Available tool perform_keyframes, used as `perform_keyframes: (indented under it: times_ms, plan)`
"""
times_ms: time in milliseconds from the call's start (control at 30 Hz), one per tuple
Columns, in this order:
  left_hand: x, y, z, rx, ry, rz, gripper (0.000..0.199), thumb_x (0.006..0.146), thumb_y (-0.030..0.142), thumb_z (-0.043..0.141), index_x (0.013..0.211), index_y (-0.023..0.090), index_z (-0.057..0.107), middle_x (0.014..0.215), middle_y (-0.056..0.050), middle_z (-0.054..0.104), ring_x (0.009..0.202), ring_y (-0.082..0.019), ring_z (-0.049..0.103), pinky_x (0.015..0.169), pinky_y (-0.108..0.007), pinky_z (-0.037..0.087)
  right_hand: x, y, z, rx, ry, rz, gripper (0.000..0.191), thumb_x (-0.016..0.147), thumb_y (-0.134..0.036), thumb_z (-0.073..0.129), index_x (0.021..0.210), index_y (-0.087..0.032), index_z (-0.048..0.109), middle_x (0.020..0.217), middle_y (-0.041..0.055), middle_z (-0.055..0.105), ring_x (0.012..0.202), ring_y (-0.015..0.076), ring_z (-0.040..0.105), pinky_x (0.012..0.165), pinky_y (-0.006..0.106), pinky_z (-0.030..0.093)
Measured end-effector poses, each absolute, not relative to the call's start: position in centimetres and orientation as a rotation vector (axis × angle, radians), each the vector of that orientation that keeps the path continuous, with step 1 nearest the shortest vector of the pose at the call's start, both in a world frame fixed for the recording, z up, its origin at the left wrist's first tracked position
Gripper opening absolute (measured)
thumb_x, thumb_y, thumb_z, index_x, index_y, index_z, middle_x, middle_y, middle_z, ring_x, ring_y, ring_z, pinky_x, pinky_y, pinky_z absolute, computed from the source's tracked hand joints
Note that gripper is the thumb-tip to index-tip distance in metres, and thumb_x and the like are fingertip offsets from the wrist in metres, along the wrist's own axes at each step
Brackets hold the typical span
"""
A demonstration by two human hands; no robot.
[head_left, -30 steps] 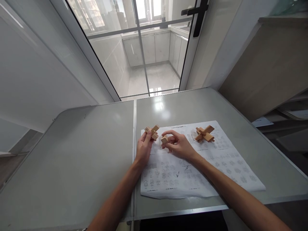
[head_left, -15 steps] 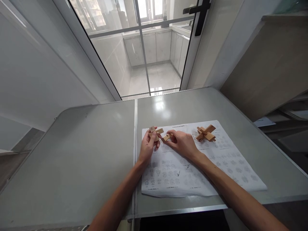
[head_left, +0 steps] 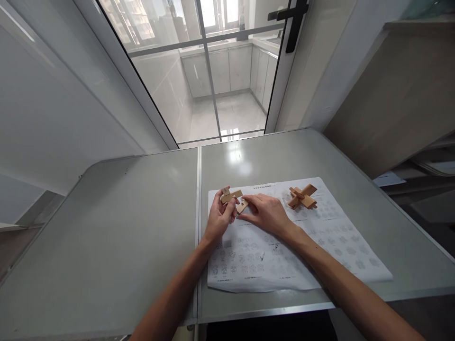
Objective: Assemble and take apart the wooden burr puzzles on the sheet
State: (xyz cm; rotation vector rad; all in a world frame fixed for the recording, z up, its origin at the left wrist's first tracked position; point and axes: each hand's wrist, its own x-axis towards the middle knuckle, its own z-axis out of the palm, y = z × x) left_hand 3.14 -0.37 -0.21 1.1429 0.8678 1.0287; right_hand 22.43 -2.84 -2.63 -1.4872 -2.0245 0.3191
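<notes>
My left hand (head_left: 219, 219) is closed around light wooden puzzle pieces (head_left: 231, 196) that are crossed together, one end sticking out to the right. Between the thumb and fingers of my right hand (head_left: 267, 211) is a notched wooden puzzle piece (head_left: 242, 206), tilted, its notch showing. It is close beside the pieces in my left hand; whether they touch I cannot tell. Both hands are over a printed instruction sheet (head_left: 249, 237). To the right on that sheet lies a darker wooden interlocking puzzle (head_left: 302, 197), its bars crossed.
The grey-green table (head_left: 142, 227) has a metal seam running front to back left of the sheet. Beyond its far edge stands a glass door (head_left: 234, 109) with a black handle (head_left: 294, 23). Shelves (head_left: 423, 161) are at the right.
My right hand has turned the notched piece so its notch shows more plainly. The fingers and thumb of my left hand have shifted on the crossed pieces.
</notes>
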Motion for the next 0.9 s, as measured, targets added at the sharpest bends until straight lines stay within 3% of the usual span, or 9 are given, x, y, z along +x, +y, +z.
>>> perform_keyframes:
  times_ms: [167,333,567,900]
  plan:
    - [3.2,-0.4,-0.4,1.167,0.849,1.028,0.066,0.095,0.054,0.079,0.145,0.021,0.051,0.097,-0.001,0.067,0.059,-0.006,0.050,0.052,-0.023,0.042,22.2,-3.1,-1.9,-1.416,-1.790,0.640,0.042,0.098,-0.057,0.074,0.123,-0.023,0.071,0.070,-0.0028,0.063,0.061,0.0168,0.057,0.062,0.031,0.042]
    - [3.1,-0.5,-0.6,1.178,0.840,1.003,0.070,0.094,0.054,0.080,0.148,0.020,0.050,0.089,0.001,0.064,0.059,-0.007,0.050,0.052,-0.022,0.041,22.0,-3.1,-1.6,-1.261,-1.546,0.963,0.035,0.104,-0.056,0.064,0.116,-0.023,0.067,0.075,-0.0018,0.065,0.065,0.0167,0.057,0.062,0.030,0.046]
    - [3.1,-1.0,-0.7,1.245,0.831,0.963,0.077,0.098,0.054,0.077,0.160,0.023,0.043,0.089,0.000,0.065,0.065,-0.010,0.054,0.057,-0.023,0.044,22.2,-2.9,-1.4,-1.259,-1.454,1.025,0.041,0.105,-0.061,0.058,0.094,-0.022,0.066,0.079,0.0012,0.070,0.066,0.0168,0.058,0.063,0.030,0.043]
    - [3.2,-1.1,-1.0,1.274,0.848,0.958,0.088,0.098,0.047,0.078,0.169,0.022,0.032,0.098,-0.004,0.073,0.072,-0.012,0.065,0.069,-0.027,0.050,22.3,-3.0,-1.3,-1.287,-1.487,0.942,0.039,0.105,-0.056,0.057,0.088,-0.022,0.064,0.070,-0.0019,0.062,0.061,0.0148,0.048,0.058,0.029,0.038]
